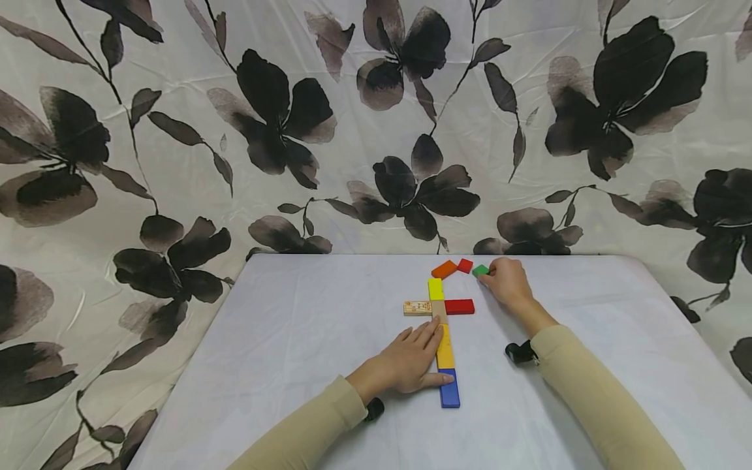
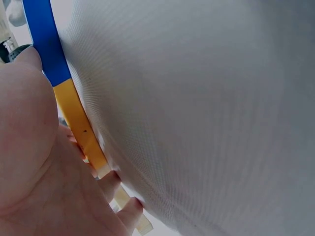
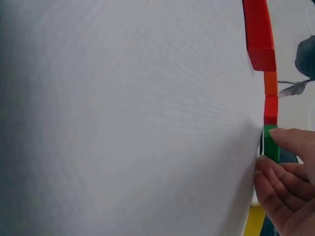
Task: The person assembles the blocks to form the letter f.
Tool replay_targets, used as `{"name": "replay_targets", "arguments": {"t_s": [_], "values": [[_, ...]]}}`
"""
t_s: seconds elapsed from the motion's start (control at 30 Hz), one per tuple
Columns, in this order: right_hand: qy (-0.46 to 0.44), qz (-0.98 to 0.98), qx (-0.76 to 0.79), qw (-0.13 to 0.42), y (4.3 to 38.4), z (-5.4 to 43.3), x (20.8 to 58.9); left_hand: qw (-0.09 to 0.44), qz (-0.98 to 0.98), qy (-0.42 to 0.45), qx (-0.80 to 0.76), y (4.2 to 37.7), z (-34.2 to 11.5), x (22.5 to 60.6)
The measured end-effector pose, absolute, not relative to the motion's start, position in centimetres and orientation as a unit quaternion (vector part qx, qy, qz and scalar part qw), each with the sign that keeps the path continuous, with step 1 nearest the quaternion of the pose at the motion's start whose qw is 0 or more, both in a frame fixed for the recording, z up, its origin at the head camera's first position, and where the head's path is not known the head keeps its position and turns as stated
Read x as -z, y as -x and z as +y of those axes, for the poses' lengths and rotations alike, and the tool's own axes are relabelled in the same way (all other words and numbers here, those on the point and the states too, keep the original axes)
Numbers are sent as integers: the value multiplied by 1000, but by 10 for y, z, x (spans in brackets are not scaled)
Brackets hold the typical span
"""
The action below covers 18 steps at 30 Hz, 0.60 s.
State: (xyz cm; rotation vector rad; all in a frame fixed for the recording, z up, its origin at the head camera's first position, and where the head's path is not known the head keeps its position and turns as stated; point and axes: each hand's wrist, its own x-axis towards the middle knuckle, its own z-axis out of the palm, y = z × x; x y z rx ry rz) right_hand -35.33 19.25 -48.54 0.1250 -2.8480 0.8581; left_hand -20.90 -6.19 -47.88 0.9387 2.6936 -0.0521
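My right hand [image 1: 510, 284] pinches a small green block [image 1: 480, 270] near the table's far edge, beside a small red block [image 1: 465, 266]. An orange block [image 1: 444, 269] lies left of that red one. My left hand [image 1: 407, 360] rests with extended fingers along a column of flat blocks. Its thumb touches the blue block [image 1: 450, 395], and its fingers lie by the orange-yellow block [image 1: 445, 352] and a plain wooden block [image 1: 438, 310]. A bright yellow block [image 1: 435, 289] tops the column. At the sides lie a printed wooden block [image 1: 416, 308] and a longer red block [image 1: 459, 307].
All the blocks lie on a table [image 1: 294, 339] under a white cloth. Behind it hangs a floral curtain [image 1: 329, 143]. In the right wrist view, a yellow piece [image 3: 254, 221] shows below my right hand, partly hidden.
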Motion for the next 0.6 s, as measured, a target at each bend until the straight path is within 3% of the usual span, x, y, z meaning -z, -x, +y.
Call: {"name": "replay_targets", "arguments": {"t_s": [0.6], "values": [[-18,-957,-287,51,351,187,485,144,934,-327,11,210,-61,478]]}}
